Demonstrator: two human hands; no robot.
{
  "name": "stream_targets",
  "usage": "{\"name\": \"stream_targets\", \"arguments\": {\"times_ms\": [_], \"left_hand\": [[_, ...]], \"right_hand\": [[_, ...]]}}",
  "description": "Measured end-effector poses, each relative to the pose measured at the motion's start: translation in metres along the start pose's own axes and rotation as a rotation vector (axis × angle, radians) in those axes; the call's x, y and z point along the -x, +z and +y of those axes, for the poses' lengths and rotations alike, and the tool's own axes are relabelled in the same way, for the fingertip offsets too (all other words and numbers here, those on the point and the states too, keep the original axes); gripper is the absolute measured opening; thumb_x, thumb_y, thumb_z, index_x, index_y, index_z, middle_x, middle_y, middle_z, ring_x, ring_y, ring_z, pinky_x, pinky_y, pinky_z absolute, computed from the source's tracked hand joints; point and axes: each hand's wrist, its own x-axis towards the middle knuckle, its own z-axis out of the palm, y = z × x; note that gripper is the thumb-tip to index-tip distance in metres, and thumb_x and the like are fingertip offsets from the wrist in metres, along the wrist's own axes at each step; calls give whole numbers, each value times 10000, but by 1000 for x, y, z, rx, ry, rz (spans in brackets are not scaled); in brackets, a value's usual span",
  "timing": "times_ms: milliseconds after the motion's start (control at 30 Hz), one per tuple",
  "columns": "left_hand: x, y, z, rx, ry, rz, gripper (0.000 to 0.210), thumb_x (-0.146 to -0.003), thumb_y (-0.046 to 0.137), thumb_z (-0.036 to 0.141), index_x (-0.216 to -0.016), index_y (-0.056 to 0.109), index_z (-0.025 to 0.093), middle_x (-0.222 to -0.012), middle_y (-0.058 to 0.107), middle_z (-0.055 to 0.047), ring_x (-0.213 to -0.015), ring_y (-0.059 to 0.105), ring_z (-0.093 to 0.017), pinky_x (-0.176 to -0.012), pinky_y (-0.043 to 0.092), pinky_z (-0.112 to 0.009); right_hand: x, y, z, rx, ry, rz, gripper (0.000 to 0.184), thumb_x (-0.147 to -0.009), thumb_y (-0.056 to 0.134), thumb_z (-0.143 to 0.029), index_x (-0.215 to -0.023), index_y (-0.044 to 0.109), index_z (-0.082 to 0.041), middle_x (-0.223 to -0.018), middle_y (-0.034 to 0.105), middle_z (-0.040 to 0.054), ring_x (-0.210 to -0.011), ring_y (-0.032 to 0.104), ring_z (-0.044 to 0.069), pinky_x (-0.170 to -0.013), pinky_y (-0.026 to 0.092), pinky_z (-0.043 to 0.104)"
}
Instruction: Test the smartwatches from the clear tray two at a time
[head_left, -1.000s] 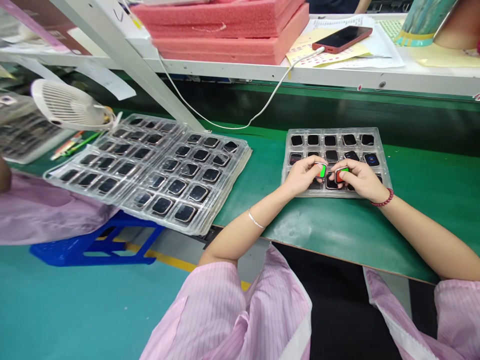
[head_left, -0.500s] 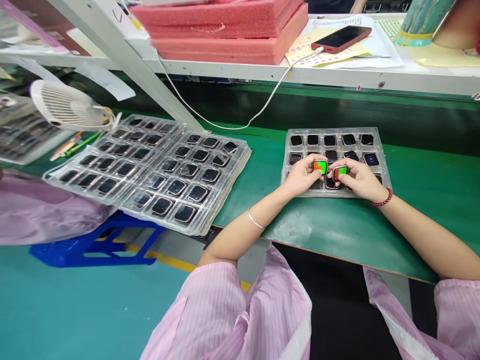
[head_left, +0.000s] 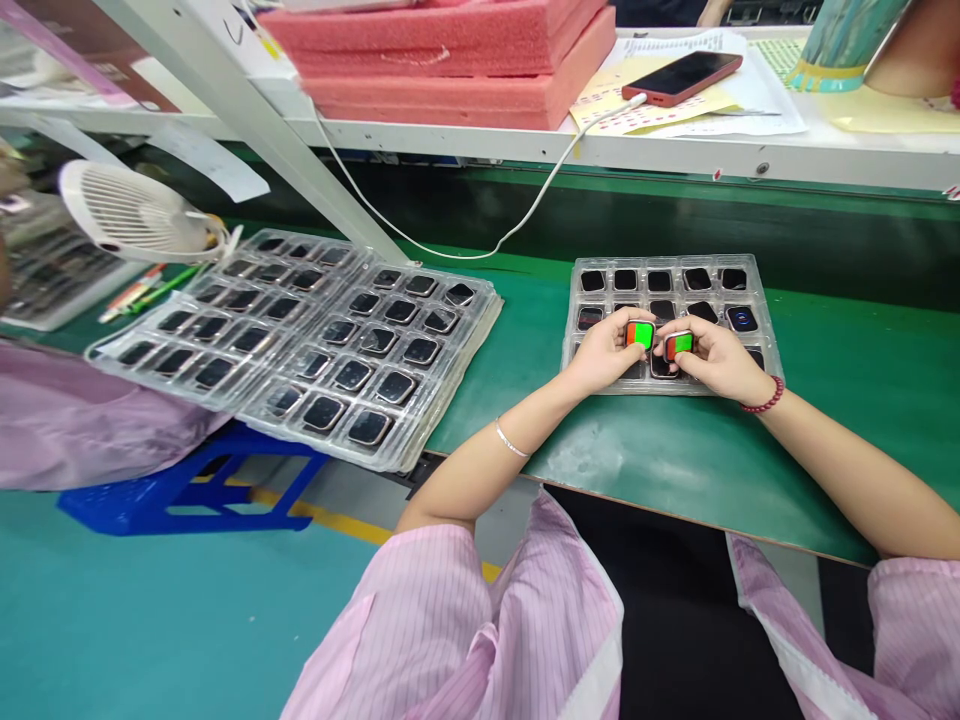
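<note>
Left hand (head_left: 604, 350) is pinching a small square watch module (head_left: 640, 334), screen lit red and green, fingers closed around its edges, right of frame centre. Right hand (head_left: 716, 357) is gripping a second lit module (head_left: 679, 345) the same way, just beside the first; the two modules are near each other but apart. Both hands are hovering over the lower rows of a clear blister tray (head_left: 759, 290), sitting on the green surface (head_left: 862, 370) at centre right. Tray pockets are holding dark-screened modules; one at the right of the middle row is showing a blue ring. Red bead bracelet (head_left: 765, 402) is sitting on the right wrist, thin silver bangle (head_left: 512, 441) on the left.

Stack of more blister trays (head_left: 315, 335) is lying at left centre, overhanging the surface edge. White fan (head_left: 131, 212) is standing at upper left. Pink foam sheets (head_left: 457, 50) are lying on the shelf at top, with a red phone (head_left: 681, 76) on papers to their right and a white cable (head_left: 480, 250) trailing down. Blue stool (head_left: 187, 490) is standing on the floor at lower left.
</note>
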Motion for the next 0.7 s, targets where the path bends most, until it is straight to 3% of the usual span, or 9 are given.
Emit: {"name": "stream_targets", "arguments": {"times_ms": [300, 467, 700], "left_hand": [[1, -1, 0, -26, 9, -2, 460, -819, 676, 190, -1275, 611, 174, -1230, 703, -88, -903, 712, -132, -832, 579, -261], [2, -1, 2, -1, -64, -35, 497, -895, 655, 293, -1370, 597, 160, -1244, 713, -123, -833, 728, -141, -635, 534, -212], [2, -2, 3, -46, -52, -24, 464, -965, 639, 474, -1293, 675, 147, -1160, 749, -115, -751, 727, -131, -576, 523, -196]], "right_hand": [[1, 2, -2, 14, -3, 9, 276, -807, 697, -192, -1078, 649, -207, -946, 750, 54, -853, 716, 205, -702, 603, 320], [1, 2, -5, 13, 24, 32, 210, -808, 707, -218, -1012, 656, -212, -885, 740, 41, -768, 693, 190, -655, 595, 313], [0, 0, -12, -22, 102, 35, 171, -848, 753, -317, -962, 680, -211, -784, 734, 27, -611, 634, 149, -521, 546, 260]]}}
